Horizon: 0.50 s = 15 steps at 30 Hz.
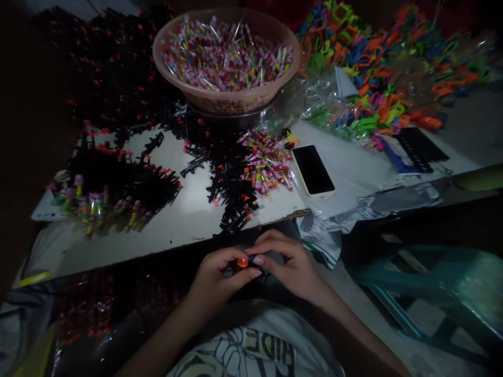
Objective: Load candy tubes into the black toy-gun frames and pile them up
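In front of my body, below the table edge, both hands meet at a small dark toy piece with an orange end (242,261). My left hand (220,272) pinches it between thumb and fingers. From the other side my right hand (285,259) closes its thumb and fingertips on the dark part. Most of the piece is hidden by the fingers, so its full shape does not show. Nearest on the table lie black toy guns with orange tips (231,199) and a small heap of wrapped candy tubes (267,162).
A pink basin (226,94) full of wrapped candies stands at the back. Colourful plastic toys (377,68) spread to its right. A phone (313,170) lies near the white table's edge (196,209). A teal plastic stool (428,277) stands at right.
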{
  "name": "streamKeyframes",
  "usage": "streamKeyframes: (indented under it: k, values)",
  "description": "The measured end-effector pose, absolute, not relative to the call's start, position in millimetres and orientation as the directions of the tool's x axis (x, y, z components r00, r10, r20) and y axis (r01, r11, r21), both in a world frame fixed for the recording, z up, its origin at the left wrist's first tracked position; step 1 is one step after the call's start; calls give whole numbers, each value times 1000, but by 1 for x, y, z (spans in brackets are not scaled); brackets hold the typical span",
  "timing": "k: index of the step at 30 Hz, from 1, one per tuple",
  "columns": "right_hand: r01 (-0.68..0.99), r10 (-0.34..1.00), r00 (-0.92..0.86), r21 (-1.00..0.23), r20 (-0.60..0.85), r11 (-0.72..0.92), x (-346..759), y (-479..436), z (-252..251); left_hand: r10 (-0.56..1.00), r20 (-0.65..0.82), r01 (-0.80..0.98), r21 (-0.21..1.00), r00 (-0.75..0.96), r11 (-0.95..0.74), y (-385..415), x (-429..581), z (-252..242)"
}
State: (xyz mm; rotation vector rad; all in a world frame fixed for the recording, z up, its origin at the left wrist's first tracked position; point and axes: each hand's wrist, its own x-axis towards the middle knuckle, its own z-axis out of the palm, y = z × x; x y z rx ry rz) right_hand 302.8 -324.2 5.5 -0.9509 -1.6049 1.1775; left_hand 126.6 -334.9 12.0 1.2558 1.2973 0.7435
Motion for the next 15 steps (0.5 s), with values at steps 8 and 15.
streamKeyframes:
  k: [8, 15]
  values:
    - [96, 905, -375, -963, 199, 252, 307, -320, 5, 900, -355, 159, 933, 254, 323, -333, 126, 4]
    - [279, 938, -319, -933, 133, 227, 303, -329, -1, 817, -411, 112, 909, 405, 402, -341, 120, -13]
